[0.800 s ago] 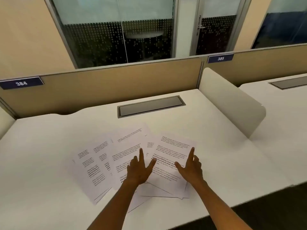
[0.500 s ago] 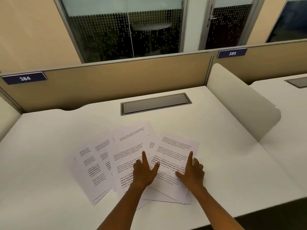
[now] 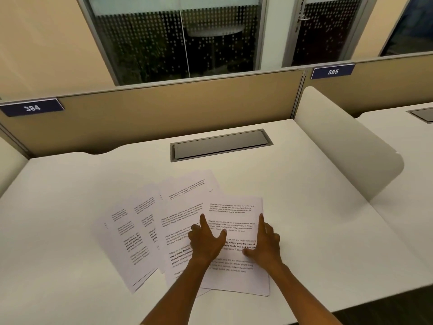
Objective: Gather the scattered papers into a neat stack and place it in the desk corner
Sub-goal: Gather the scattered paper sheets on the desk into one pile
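Rightmost papers [image 3: 236,233] seemingly straighter than before

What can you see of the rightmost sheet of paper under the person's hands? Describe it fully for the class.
The rightmost sheet is white paper printed with short black text paragraphs, some bold. It lies flat on the white desk, topmost, overlapping the fanned sheets to its left. The left hand presses its left edge and the right hand its right side, index fingers extended.
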The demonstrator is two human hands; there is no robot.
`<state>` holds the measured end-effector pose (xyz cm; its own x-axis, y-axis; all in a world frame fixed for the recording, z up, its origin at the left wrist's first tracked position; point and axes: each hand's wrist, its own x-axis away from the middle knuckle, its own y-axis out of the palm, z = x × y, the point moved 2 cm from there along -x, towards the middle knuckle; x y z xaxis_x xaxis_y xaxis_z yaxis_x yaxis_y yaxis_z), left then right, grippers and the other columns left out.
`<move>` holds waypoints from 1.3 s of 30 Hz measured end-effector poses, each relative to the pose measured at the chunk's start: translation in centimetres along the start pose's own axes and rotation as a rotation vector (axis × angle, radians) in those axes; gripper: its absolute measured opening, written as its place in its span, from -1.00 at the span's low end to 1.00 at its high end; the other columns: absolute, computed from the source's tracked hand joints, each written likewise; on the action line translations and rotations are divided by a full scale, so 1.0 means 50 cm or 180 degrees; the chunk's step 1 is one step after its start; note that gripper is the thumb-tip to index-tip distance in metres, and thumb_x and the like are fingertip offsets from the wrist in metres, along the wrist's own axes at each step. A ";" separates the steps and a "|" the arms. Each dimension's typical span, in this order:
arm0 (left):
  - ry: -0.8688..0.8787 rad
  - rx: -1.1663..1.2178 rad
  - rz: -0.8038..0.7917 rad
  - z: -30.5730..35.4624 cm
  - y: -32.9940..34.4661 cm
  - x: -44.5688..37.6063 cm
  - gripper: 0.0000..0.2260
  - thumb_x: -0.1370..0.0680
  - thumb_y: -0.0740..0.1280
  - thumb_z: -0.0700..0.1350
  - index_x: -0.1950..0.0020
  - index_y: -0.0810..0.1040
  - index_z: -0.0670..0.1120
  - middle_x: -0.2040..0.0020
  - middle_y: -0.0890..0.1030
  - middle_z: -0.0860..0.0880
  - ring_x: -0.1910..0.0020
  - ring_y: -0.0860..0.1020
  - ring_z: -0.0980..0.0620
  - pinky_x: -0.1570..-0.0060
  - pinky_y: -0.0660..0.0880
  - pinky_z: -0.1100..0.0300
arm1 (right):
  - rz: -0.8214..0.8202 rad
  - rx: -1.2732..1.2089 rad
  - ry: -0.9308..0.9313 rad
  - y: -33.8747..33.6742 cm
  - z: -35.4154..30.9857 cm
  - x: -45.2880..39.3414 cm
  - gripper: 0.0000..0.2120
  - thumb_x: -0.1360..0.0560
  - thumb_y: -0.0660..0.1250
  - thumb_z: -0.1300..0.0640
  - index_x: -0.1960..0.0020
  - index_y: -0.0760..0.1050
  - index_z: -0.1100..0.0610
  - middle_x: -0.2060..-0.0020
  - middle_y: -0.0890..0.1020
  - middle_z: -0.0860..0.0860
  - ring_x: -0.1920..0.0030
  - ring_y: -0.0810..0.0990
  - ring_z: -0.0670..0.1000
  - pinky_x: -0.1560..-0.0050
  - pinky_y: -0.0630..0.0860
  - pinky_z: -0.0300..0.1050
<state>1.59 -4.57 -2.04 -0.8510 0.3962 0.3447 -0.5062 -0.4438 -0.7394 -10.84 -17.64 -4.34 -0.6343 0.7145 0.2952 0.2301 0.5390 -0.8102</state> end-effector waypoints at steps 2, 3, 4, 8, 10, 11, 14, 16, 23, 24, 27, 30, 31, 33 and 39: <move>-0.0016 0.0049 0.0015 -0.002 -0.003 -0.002 -0.15 -0.46 0.36 0.22 -0.58 -0.01 -0.05 -0.42 0.30 -0.25 -0.43 0.26 -0.26 -0.35 0.31 -0.12 | 0.0102 -0.0280 0.0197 0.005 -0.007 0.003 0.14 -0.32 0.53 -0.10 -0.58 -0.20 0.04 -0.44 0.23 0.12 -0.37 0.31 0.19 -0.34 0.36 0.02; -0.0022 0.0080 0.0024 -0.003 -0.005 -0.004 -0.15 -0.45 0.37 0.21 -0.57 0.01 -0.05 -0.41 0.31 -0.24 -0.42 0.27 -0.25 -0.35 0.32 -0.12 | 0.0148 -0.0474 0.0309 0.006 -0.009 0.003 0.12 -0.31 0.54 -0.08 -0.58 -0.15 0.05 -0.44 0.24 0.13 -0.38 0.33 0.21 -0.33 0.37 0.04; -0.0029 0.0119 0.0025 -0.006 -0.007 -0.005 -0.15 -0.45 0.38 0.21 -0.57 0.02 -0.05 -0.41 0.32 -0.24 -0.42 0.28 -0.25 -0.34 0.32 -0.12 | 0.0182 -0.0704 0.0415 0.008 -0.011 0.003 0.10 -0.31 0.55 -0.05 -0.58 -0.11 0.06 -0.44 0.24 0.14 -0.39 0.34 0.22 -0.34 0.37 0.07; -0.0003 0.0317 -0.0015 -0.017 -0.014 -0.008 -0.18 -0.45 0.40 0.18 -0.56 0.08 -0.06 -0.41 0.33 -0.22 -0.43 0.28 -0.23 -0.35 0.32 -0.10 | 0.0295 -0.1647 0.0811 0.001 -0.016 -0.005 -0.03 -0.33 0.57 0.07 -0.55 0.08 0.17 -0.38 0.40 0.18 -0.34 0.46 0.19 -0.29 0.43 0.04; 0.0032 0.0420 -0.0046 -0.025 -0.019 -0.008 -0.20 -0.46 0.41 0.15 -0.56 0.10 -0.07 -0.41 0.33 -0.21 -0.43 0.29 -0.21 -0.36 0.33 -0.08 | 0.0265 -0.1987 0.0930 -0.006 -0.018 -0.013 -0.21 -0.34 0.57 0.10 -0.46 0.28 0.19 -0.29 0.55 0.16 -0.21 0.57 0.17 -0.22 0.51 0.02; 0.0054 0.0476 -0.0064 -0.029 -0.022 -0.008 -0.22 -0.46 0.41 0.14 -0.56 0.12 -0.08 -0.41 0.33 -0.21 -0.42 0.31 -0.20 -0.37 0.35 -0.07 | 0.0238 -0.2123 0.0965 -0.008 -0.018 -0.016 -0.32 -0.35 0.56 0.13 -0.39 0.38 0.18 -0.23 0.60 0.15 -0.10 0.62 0.15 -0.13 0.57 -0.01; 0.0096 0.0648 -0.0082 -0.041 -0.034 -0.008 -0.27 -0.49 0.40 0.10 -0.54 0.17 -0.09 -0.40 0.34 -0.18 -0.40 0.35 -0.15 -0.37 0.40 -0.03 | 0.0177 -0.2192 0.0932 -0.012 -0.017 -0.025 -0.55 -0.37 0.54 0.21 -0.21 0.51 0.18 -0.10 0.67 0.14 0.18 0.62 0.00 0.27 0.53 -0.24; 0.0071 0.0664 0.0017 -0.053 -0.045 -0.006 -0.32 -0.50 0.38 0.09 -0.53 0.20 -0.08 -0.41 0.35 -0.17 -0.39 0.35 -0.13 -0.36 0.40 -0.01 | 0.0171 -0.2124 0.0836 -0.016 -0.021 -0.034 -0.64 -0.37 0.53 0.24 -0.13 0.55 0.16 -0.06 0.69 0.13 0.26 0.61 -0.07 0.36 0.48 -0.30; -0.0470 0.0183 0.0544 -0.137 -0.102 -0.007 -0.45 -0.54 0.30 0.11 -0.47 0.29 -0.07 -0.40 0.37 -0.17 -0.40 0.33 -0.17 -0.33 0.38 -0.09 | 0.0039 -0.1662 0.0380 -0.019 -0.084 -0.065 -0.61 -0.40 0.50 0.24 -0.20 0.51 0.21 -0.09 0.66 0.14 0.03 0.64 0.11 0.06 0.58 -0.10; -0.0547 0.0161 0.0567 -0.150 -0.109 -0.009 -0.46 -0.55 0.29 0.11 -0.46 0.29 -0.07 -0.40 0.37 -0.18 -0.40 0.33 -0.18 -0.33 0.38 -0.10 | 0.0032 -0.1594 0.0322 -0.015 -0.095 -0.069 -0.62 -0.42 0.47 0.25 -0.22 0.50 0.22 -0.11 0.65 0.15 0.01 0.64 0.12 0.05 0.57 -0.11; -0.0655 0.0341 0.0663 -0.176 -0.127 -0.011 -0.48 -0.56 0.30 0.07 -0.45 0.31 -0.11 -0.39 0.38 -0.22 -0.40 0.33 -0.21 -0.33 0.38 -0.09 | 0.0020 -0.1426 0.0241 0.001 -0.128 -0.078 -0.66 -0.49 0.39 0.25 -0.24 0.47 0.25 -0.15 0.63 0.18 -0.05 0.63 0.15 0.04 0.54 -0.13; -0.0663 0.0622 0.0750 -0.184 -0.138 -0.013 -0.48 -0.55 0.33 0.03 -0.45 0.33 -0.14 -0.37 0.41 -0.24 -0.38 0.36 -0.22 -0.34 0.37 -0.07 | -0.0048 -0.1251 0.0152 0.022 -0.162 -0.079 -0.69 -0.52 0.33 0.24 -0.26 0.45 0.25 -0.16 0.62 0.18 -0.08 0.63 0.17 -0.06 0.60 -0.02; -0.0679 0.0745 0.0794 -0.184 -0.142 -0.014 -0.49 -0.55 0.34 0.02 -0.43 0.35 -0.15 -0.36 0.43 -0.24 -0.36 0.38 -0.22 -0.34 0.37 -0.06 | -0.0069 -0.1173 0.0109 0.030 -0.174 -0.078 -0.68 -0.52 0.34 0.23 -0.26 0.45 0.25 -0.17 0.62 0.18 -0.10 0.63 0.17 -0.08 0.60 0.01; -0.0706 0.0967 0.0851 -0.183 -0.147 -0.014 -0.51 -0.53 0.36 0.01 -0.40 0.38 -0.15 -0.32 0.46 -0.23 -0.33 0.42 -0.21 -0.33 0.40 -0.07 | -0.0111 -0.1024 0.0040 0.044 -0.195 -0.074 -0.64 -0.51 0.36 0.21 -0.28 0.44 0.26 -0.18 0.61 0.19 -0.14 0.62 0.19 -0.13 0.59 0.04; -0.0677 0.1322 0.0808 -0.186 -0.157 -0.015 -0.49 -0.52 0.38 0.05 -0.40 0.37 -0.12 -0.36 0.41 -0.20 -0.33 0.42 -0.18 -0.33 0.42 -0.07 | -0.0344 -0.0776 0.0073 0.081 -0.244 -0.063 -0.45 -0.49 0.39 0.09 -0.40 0.31 0.22 -0.25 0.51 0.21 -0.23 0.54 0.22 -0.27 0.51 0.12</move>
<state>7.51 6.07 -1.89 -0.9417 0.0822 0.3262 -0.2566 -0.8026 -0.5385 1.09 -12.25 -2.35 -0.6486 0.6555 0.3869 0.3349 0.7022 -0.6283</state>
